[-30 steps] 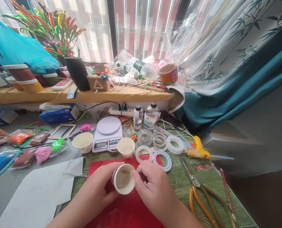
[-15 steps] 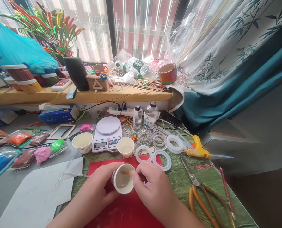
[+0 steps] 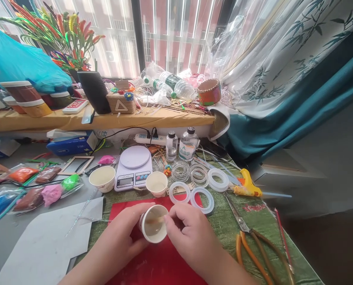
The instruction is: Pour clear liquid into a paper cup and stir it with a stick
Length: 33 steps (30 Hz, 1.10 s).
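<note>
A small white paper cup (image 3: pixel 147 223) sits over the glossy red sheet (image 3: pixel 158 265) at the near middle, mouth tilted toward the viewer; whether its base touches the sheet cannot be told. The left hand (image 3: pixel 129 227) curls around its left wall, forefinger along the far side and thumb on the near side. The right hand (image 3: pixel 191 231) pinches a thin, light-brown stick (image 3: pixel 158 220) between thumb and forefinger at the cup's right rim — the stick is blurred inside.

The cup should be light, its thin wall prone to dent, so a soft grip low around the body suits it better than a squeeze at the rim. The stick looks stiff but slight — best held near its upper end. Beyond the hands stand a wider-mouthed white paper cup (image 3: pixel 156 193) and, to its right, a translucent ring-shaped mould (image 3: pixel 211 201).
</note>
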### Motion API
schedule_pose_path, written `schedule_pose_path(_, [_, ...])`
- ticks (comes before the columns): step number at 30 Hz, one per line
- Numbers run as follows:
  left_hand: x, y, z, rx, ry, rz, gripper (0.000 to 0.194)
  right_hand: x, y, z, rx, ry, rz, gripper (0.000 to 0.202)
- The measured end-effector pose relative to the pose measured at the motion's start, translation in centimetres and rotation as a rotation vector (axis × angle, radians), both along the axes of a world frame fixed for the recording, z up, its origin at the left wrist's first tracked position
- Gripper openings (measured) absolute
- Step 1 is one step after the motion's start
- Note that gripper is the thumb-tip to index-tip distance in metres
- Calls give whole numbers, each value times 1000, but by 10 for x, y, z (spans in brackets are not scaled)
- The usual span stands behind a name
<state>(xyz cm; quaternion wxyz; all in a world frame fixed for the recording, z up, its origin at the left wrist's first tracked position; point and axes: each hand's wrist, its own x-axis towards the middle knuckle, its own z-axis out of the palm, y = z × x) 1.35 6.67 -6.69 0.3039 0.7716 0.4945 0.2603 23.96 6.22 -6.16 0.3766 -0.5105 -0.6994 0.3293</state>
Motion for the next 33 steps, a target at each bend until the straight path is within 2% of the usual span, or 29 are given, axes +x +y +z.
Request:
schedule_pose_path(24, [-1,1,-4,-35,5,2,48,3,1,2,-61,14,21,27])
schedule_pose_path(33, [-6,1,-12,3,23,-14,53,2,1,0,-37,-32,46,27])
